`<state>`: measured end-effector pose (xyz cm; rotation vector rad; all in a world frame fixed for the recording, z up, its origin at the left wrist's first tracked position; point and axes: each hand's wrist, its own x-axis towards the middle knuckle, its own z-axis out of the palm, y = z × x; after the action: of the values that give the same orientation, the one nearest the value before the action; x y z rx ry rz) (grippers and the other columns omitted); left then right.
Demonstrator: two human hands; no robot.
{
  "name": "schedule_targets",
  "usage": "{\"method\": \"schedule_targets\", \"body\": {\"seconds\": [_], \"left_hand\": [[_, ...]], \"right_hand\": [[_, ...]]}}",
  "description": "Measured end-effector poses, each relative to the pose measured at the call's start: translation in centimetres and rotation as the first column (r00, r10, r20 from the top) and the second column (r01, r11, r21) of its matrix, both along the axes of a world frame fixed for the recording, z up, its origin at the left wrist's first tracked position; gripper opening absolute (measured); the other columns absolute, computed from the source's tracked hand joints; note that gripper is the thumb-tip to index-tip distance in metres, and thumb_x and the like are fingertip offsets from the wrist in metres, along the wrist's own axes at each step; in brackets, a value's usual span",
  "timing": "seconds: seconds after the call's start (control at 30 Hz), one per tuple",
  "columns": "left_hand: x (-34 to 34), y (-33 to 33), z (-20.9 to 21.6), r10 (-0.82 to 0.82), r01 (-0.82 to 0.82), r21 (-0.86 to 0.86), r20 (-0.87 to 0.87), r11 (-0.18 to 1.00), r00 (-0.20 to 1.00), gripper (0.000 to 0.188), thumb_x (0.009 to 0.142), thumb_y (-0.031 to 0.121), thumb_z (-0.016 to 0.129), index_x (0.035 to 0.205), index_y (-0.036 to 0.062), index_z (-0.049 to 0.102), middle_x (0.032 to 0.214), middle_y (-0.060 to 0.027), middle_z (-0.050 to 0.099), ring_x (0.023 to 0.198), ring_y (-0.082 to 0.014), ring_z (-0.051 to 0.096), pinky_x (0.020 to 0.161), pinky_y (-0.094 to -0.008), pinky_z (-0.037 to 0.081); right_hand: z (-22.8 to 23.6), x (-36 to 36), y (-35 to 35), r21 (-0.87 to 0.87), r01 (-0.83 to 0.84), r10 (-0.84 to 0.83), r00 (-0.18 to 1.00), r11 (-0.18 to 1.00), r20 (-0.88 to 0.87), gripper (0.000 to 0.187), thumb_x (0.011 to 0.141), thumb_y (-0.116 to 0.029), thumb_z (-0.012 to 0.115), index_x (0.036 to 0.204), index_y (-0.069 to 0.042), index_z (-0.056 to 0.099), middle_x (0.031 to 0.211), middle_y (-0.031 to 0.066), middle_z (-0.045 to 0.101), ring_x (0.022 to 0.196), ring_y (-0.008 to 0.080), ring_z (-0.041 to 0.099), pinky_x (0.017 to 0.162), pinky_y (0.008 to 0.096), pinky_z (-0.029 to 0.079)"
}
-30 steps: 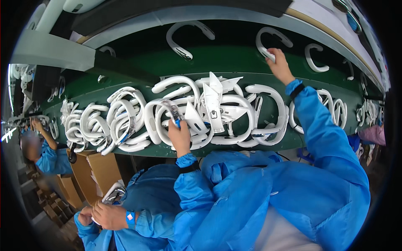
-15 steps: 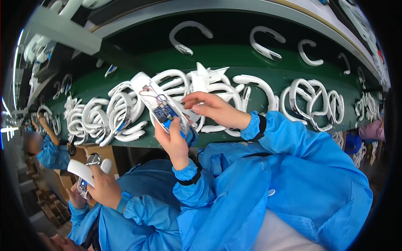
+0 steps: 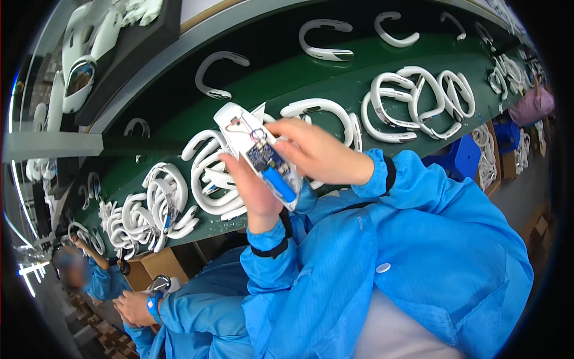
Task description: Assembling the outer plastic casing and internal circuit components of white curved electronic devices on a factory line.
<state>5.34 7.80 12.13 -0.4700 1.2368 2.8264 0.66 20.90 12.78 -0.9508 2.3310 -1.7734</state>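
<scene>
An opened white housing [image 3: 228, 115], which looks like part of a neck fan, is held up in front of me over the table's near edge. Thin wires, a blue circuit board [image 3: 263, 155] and a blue cylindrical battery [image 3: 279, 183] show inside it. My left hand [image 3: 258, 192] supports its left side, with some fingers hidden behind. From the right, my right hand [image 3: 326, 152] closes on the housing's edge beside the board. Behind the housing, white C-shaped neck bands [image 3: 210, 170] lie piled on the green table [image 3: 257, 81].
More white bands [image 3: 412, 99] lie to the right, and single ones [image 3: 326, 42] line the back. A grey post [image 3: 54, 145] and shelf stand at left. At lower left, a co-worker's hand [image 3: 134, 308] is close by. Blue stools [image 3: 457, 158] stand at right.
My right hand has come from beside the housing onto its edge. My left thumb has moved off the board to the left side. The view has turned, and the co-worker's hands have lowered.
</scene>
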Motion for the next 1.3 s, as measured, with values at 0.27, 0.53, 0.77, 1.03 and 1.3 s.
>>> {"method": "schedule_targets", "body": {"seconds": [0.27,0.53,0.77,1.03,1.3], "left_hand": [[-0.9,5.0,-0.6,0.200,-0.246,-0.244,-0.197,0.938,0.960,0.068,0.094,0.059,0.018,0.134,0.0062,0.032,0.113,-0.0092,0.052,0.100,-0.0193,0.053,0.086,-0.0321,0.044],[-0.9,6.1,-1.0,0.161,-0.259,-0.486,-0.234,0.835,0.959,0.084,0.085,0.072,0.017,0.137,0.0063,0.021,0.094,-0.0102,0.054,0.070,-0.0130,0.053,0.050,-0.0207,0.041],[-1.1,6.8,-1.4,0.147,-0.314,-0.571,-0.320,0.759,0.936,0.094,0.082,0.075,0.017,0.136,-0.0016,0.015,0.089,-0.0123,0.053,0.066,-0.0124,0.051,0.049,-0.0207,0.039],[-1.2,6.9,-1.0,0.172,-0.323,-0.559,-0.306,0.764,0.936,0.094,0.082,0.075,0.020,0.134,-0.0027,0.015,0.085,-0.0108,0.053,0.058,-0.0102,0.048,0.045,-0.0195,0.037],[-1.9,8.2,-1.0,0.271,-0.459,-0.559,-0.388,0.690,0.881,0.097,0.079,0.078,0.027,0.133,-0.0031,0.019,0.091,-0.0112,0.052,0.069,-0.0130,0.052,0.053,-0.0213,0.042]], "right_hand": [[2.0,1.6,4.0,-0.255,0.162,0.005,0.836,0.953,0.548,0.016,0.080,-0.004,0.061,0.092,0.005,0.065,0.077,0.0076,0.066,0.066,0.0085,0.059,0.061,0.0230,0.048],[2.3,0.3,4.7,-0.251,0.088,0.125,0.685,0.964,0.718,0.016,0.081,-0.006,0.063,0.091,0.006,0.064,0.079,0.0088,0.066,0.066,0.0098,0.061,0.056,0.0215,0.049],[0.8,0.3,4.9,-0.343,0.099,0.185,0.688,0.934,0.702,0.014,0.081,-0.007,0.063,0.088,0.005,0.064,0.077,0.0078,0.066,0.064,0.0101,0.062,0.053,0.0208,0.048],[1.0,-0.4,5.0,-0.294,0.048,0.189,0.667,0.955,0.721,0.011,0.082,-0.004,0.061,0.088,0.005,0.063,0.077,0.0086,0.065,0.066,0.0102,0.062,0.056,0.0213,0.049],[-0.1,0.4,4.8,-0.361,0.133,0.145,0.748,0.923,0.648,0.009,0.078,0.001,0.060,0.086,0.004,0.062,0.077,0.0063,0.064,0.069,0.0079,0.060,0.062,0.0208,0.049]]}}
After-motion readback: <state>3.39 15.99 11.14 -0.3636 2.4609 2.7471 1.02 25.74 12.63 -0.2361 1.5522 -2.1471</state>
